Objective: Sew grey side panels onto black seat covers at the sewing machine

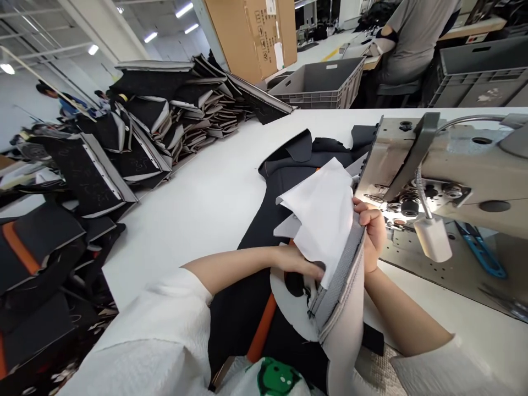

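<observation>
My left hand [303,264] reaches under a white fabric piece [325,212], its fingers pinching the layered stack near a black patch. My right hand [373,231] grips the grey foam-backed edge [344,280] of the same stack, close to the needle area of the sewing machine [449,181]. Beneath the stack lies a black cover panel [280,181] with an orange stripe [262,330], spread over the white table [198,203].
Piles of black and grey cut panels [165,115] lie along the table's left and far side. A grey crate [322,82] and a cardboard box [251,33] stand behind. Blue snips [480,250] rest on the machine bed. A seated person [412,38] works at the back right.
</observation>
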Tool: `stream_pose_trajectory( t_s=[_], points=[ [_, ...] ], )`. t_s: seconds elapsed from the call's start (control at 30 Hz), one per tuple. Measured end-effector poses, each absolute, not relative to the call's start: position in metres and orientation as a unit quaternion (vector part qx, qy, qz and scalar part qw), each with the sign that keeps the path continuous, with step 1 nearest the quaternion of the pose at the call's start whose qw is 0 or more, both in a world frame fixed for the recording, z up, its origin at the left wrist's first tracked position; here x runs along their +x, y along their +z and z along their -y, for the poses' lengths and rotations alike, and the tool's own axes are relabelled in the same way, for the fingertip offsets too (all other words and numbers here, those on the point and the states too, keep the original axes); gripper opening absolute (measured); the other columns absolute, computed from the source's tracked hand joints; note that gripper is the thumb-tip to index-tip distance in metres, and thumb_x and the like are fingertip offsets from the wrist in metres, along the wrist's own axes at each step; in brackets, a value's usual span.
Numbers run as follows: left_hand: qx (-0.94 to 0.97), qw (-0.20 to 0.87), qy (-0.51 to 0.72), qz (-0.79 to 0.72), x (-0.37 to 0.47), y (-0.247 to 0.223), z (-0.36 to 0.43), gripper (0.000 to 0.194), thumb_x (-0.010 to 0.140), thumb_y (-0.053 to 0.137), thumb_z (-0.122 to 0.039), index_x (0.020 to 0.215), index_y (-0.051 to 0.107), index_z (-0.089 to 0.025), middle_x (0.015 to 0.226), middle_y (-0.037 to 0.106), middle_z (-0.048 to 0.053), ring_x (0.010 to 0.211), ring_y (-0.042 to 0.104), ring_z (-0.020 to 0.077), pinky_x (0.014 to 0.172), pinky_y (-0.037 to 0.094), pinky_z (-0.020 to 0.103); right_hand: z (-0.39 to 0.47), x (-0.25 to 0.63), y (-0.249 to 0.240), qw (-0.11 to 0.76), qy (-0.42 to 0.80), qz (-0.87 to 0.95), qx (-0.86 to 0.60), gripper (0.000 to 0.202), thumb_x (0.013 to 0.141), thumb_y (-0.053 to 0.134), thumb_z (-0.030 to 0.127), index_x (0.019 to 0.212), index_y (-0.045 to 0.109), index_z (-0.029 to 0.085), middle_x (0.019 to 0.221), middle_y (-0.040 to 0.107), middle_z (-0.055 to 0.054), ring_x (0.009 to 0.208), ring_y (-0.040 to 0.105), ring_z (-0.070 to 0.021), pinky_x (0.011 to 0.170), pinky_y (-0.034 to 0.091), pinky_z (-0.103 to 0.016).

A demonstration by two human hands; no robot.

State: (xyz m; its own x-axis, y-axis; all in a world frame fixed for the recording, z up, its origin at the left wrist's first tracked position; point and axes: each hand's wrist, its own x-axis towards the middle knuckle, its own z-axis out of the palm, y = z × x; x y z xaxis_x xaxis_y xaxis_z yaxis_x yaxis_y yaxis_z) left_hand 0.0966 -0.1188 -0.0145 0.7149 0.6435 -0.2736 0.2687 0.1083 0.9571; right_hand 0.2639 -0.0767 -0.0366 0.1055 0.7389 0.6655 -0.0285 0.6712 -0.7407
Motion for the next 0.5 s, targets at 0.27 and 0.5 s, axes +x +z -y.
stream_pose_trajectory(
  t_s=[0.27,0.5],
  points=[
    [0.809,0.405,0.020,-0.426,0.052,0.059,0.139,0.033,0.094,0.038,-0.035,0.091,0.065,-0.016,0.090,0.068,0.005,0.084,0.061,0.0159,0.079,0.044,0.023,0.075,0.258,-0.024,0.653,0.290,0.639,-0.286,0.017,0.081,0.038,0.009,0.072,0.036,0.024,0.085,0.044,-0.004,0.101,0.052,-0.0221,0.092,0.043,-0.042],
    [0.746,0.291,-0.236,-0.551,0.006,0.061,0.124,0.034,0.091,0.038,-0.034,0.073,0.061,-0.017,0.067,0.062,0.002,0.060,0.054,0.0141,0.055,0.036,0.023,0.078,0.210,-0.043,0.302,0.187,0.851,-0.387,0.021,0.079,0.040,0.008,0.090,0.055,0.019,0.104,0.055,-0.009,0.108,0.045,-0.0250,0.105,0.025,-0.050]
  ],
)
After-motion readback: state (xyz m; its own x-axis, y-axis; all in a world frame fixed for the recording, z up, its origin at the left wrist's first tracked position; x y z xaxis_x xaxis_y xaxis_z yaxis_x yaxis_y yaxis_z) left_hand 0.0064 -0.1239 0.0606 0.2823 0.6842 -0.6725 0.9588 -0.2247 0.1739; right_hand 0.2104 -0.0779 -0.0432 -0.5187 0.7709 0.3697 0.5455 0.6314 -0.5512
